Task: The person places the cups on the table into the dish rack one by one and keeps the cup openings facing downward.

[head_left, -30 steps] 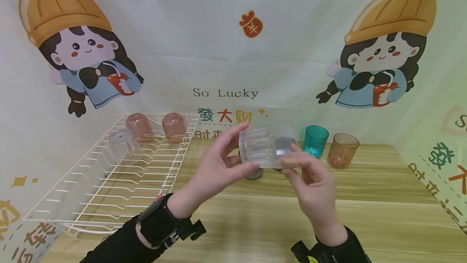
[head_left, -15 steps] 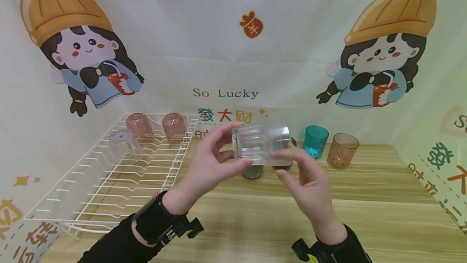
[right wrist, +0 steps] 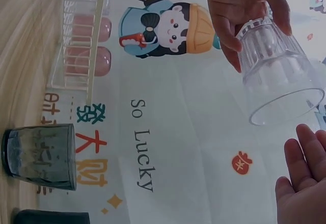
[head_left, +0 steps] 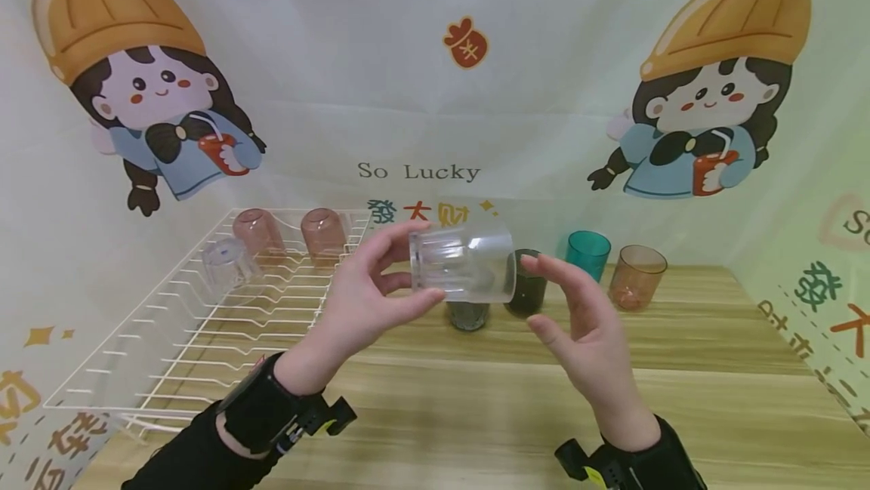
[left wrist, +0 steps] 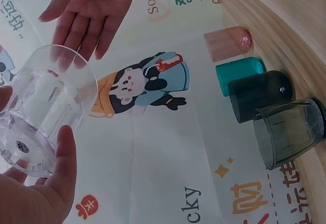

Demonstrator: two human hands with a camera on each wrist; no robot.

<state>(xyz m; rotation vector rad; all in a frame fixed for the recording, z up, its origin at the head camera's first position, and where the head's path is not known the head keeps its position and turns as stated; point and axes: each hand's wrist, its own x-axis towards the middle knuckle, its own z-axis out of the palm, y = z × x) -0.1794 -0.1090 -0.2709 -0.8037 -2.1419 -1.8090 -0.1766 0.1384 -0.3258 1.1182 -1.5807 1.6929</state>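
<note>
A clear ribbed drinking glass lies sideways in the air above the table, its rim toward the right. My left hand grips it round the base end, thumb in front; the left wrist view shows the thick base of the glass between the fingers. My right hand is just off the rim with fingers spread and nothing in them. In the right wrist view its fingertips sit just below the rim. Behind the held glass stand a grey glass and a dark glass.
To the left is a white wire rack, holding two pink glasses and a clear glass upside down. A teal glass and an amber-pink glass stand upright at the back right. A printed cloth hangs behind.
The glass has moved left with my left hand, its rim coming away from my right fingers. My right hand has let go and its fingers have spread.
</note>
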